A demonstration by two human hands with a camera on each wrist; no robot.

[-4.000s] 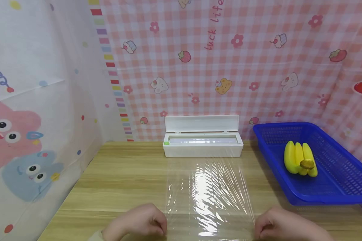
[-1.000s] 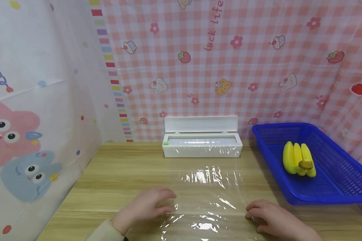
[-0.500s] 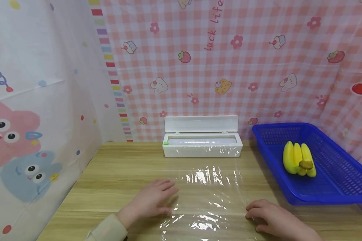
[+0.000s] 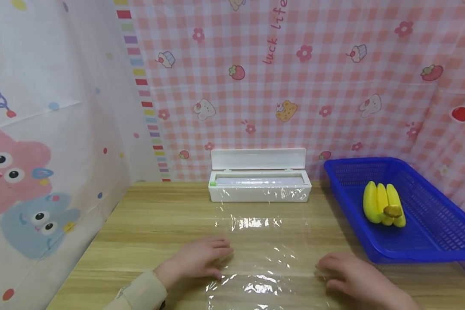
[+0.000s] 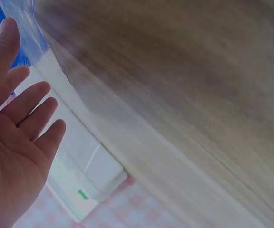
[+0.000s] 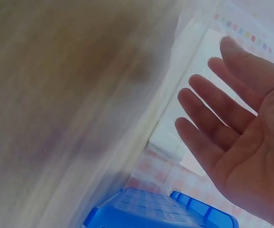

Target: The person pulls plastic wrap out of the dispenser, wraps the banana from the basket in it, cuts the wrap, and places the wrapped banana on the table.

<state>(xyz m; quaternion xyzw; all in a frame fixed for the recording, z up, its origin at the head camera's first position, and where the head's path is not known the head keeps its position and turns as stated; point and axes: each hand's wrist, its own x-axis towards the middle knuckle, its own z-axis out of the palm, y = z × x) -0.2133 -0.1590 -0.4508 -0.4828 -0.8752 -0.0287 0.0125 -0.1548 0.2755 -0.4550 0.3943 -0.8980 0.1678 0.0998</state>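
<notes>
A sheet of clear cling film (image 4: 263, 258) stretches from a white cling film dispenser (image 4: 259, 194) toward the near side of the wooden table, its wrinkles glinting. The dispenser's lid (image 4: 258, 159) stands raised, and a small green cutter slide (image 4: 213, 184) sits at its left end. My left hand (image 4: 201, 258) is at the film's left edge, fingers loosely spread with nothing in them. At the film's right edge is my right hand (image 4: 350, 275), its fingers relaxed. Both wrist views show bare palms, the left (image 5: 18, 137) and the right (image 6: 251, 142).
A blue plastic basket (image 4: 356, 224) stands on the right of the table, with a bunch of bananas (image 4: 383, 204) in it. Behind the dispenser hangs a pink checked cloth (image 4: 255, 86); a white patterned cloth (image 4: 81, 163) hangs on the left.
Earlier both hands pinched the film's edges and held it taut; they have since let go and the film lies looser. Lately the left hand has shifted a little right, and the right hand slightly.
</notes>
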